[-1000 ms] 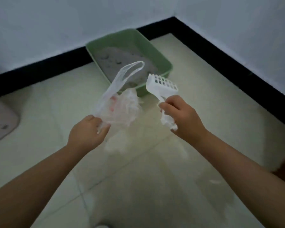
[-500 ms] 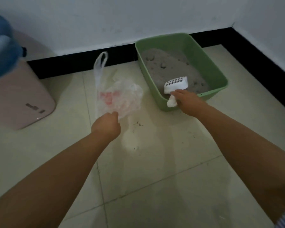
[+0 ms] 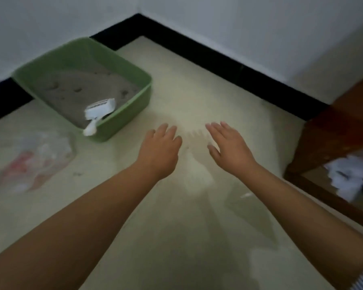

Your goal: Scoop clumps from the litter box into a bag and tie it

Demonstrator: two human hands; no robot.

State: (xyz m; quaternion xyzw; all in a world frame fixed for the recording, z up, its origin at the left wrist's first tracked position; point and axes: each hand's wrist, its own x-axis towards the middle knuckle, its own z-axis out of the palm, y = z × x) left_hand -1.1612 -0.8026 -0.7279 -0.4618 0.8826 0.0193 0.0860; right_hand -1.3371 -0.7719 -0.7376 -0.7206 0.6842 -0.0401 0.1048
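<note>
A green litter box with grey litter stands on the floor near the wall corner, upper left. A white slotted scoop rests in its near corner, the handle sticking out over the rim. A crumpled clear plastic bag with red print lies flat on the tiles at the left. My left hand and my right hand hover side by side over bare floor, palms down, fingers spread, both empty. They are to the right of the box and apart from it.
White walls with a black baseboard meet in a corner behind the box. A brown wooden piece of furniture stands at the right, with white crumpled paper beside it. Cream floor tiles lie under my arms.
My left hand has let go of the bag, which now lies on the floor. My right hand has left the scoop in the litter box. Both hands moved right, open; the view swung right.
</note>
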